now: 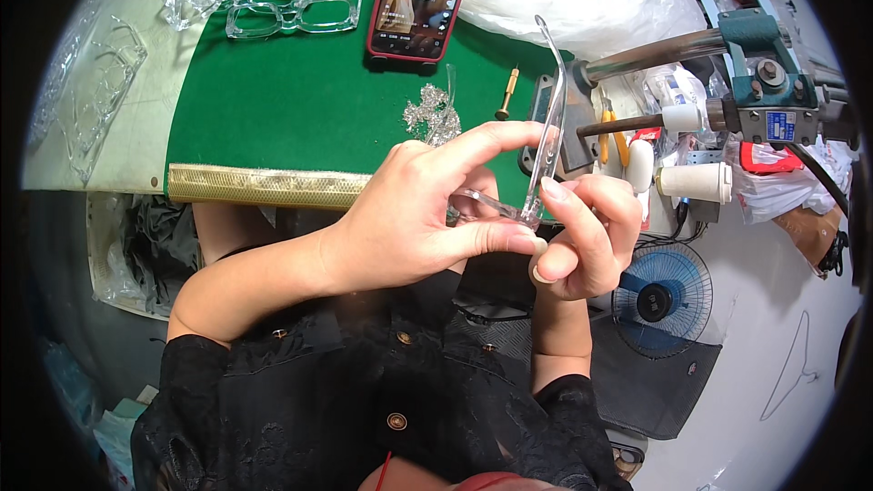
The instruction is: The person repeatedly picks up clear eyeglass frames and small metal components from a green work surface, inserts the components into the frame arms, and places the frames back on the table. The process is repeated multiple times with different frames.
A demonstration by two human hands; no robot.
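Observation:
A clear plastic eyeglass frame (pixel 496 204) is held up over the near edge of the green mat, one temple arm (pixel 549 118) pointing up and away. My left hand (pixel 423 205) grips it, thumb under the hinge corner and index finger stretched to the temple; the palm hides much of the front. Close against that corner, my right hand (pixel 591 232) has its fingers curled in, one fingertip touching the base of the temple. Whatever sits between its thumb and fingers is hidden. Beyond the hands lies a heap of tiny metal parts (pixel 433 116), with a small brass-coloured screwdriver (pixel 509 94) to its right.
Several clear frames (pixel 293 16) lie at the far left of the green mat (pixel 273 100). A red-cased phone (pixel 423 2) stands at the back. At right are a metal bench press (pixel 655 55), pliers (pixel 620 136), a white cup (pixel 696 182) and a fan (pixel 662 298).

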